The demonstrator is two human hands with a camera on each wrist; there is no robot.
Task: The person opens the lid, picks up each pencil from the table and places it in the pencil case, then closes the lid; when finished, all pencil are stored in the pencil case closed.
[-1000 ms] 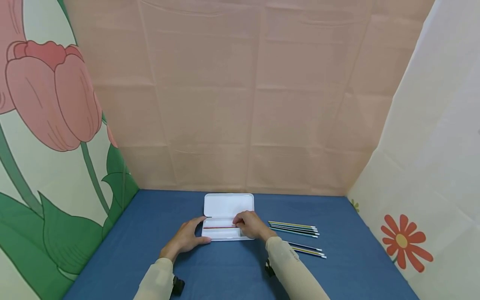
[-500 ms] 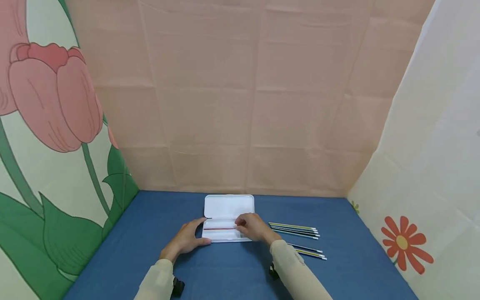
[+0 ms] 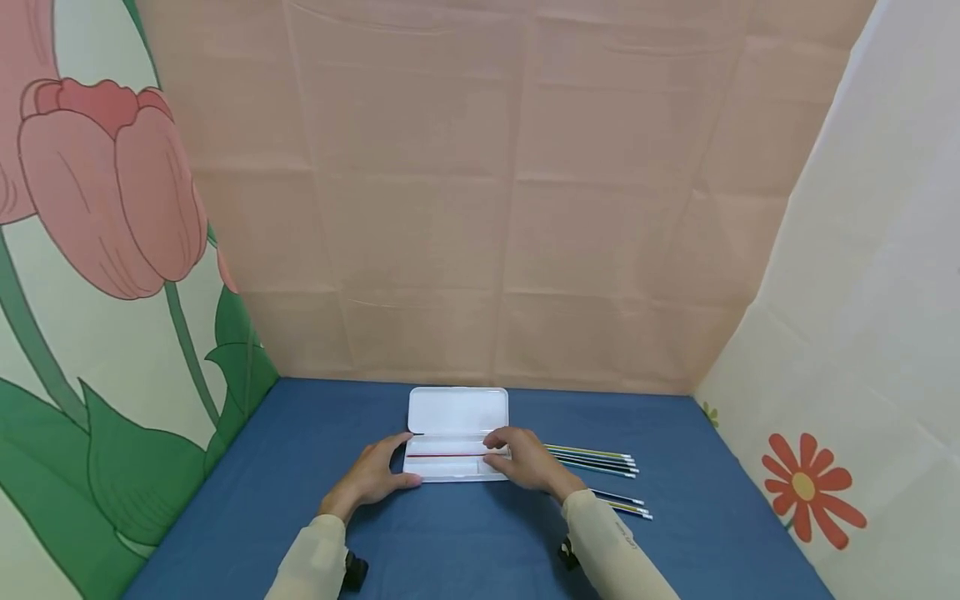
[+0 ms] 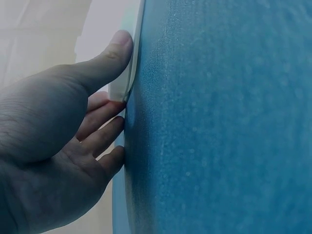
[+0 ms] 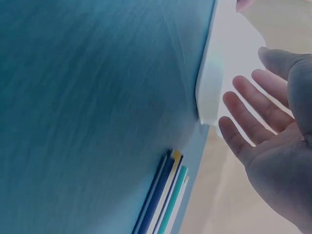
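Box (image 3: 450, 468) lies on the blue counter (image 3: 427, 550), its white lid (image 3: 458, 411) open on the far side. It looks light, stiff and smooth, so it might slide if bumped; its two short ends seem good spots to hold. One thin red pencil (image 3: 446, 455) lies the long way inside the box. It looks hard and light and may roll; a pinch near its middle should do. At the box's left end, the left hand (image 3: 369, 473) holds on, thumb on the near side and fingers at the far corner. Over the box's right end is the right hand (image 3: 529, 461), fingers loose and holding nothing, hiding part of that end. Right of the box lie some pencils (image 3: 600, 459), partly behind the right hand. A smaller bunch (image 3: 627, 507) lies right of the box too, but nearer the person, part-hidden by the right sleeve (image 3: 611, 542). A tan sheet (image 3: 480, 208) hangs beyond the box, past the counter.
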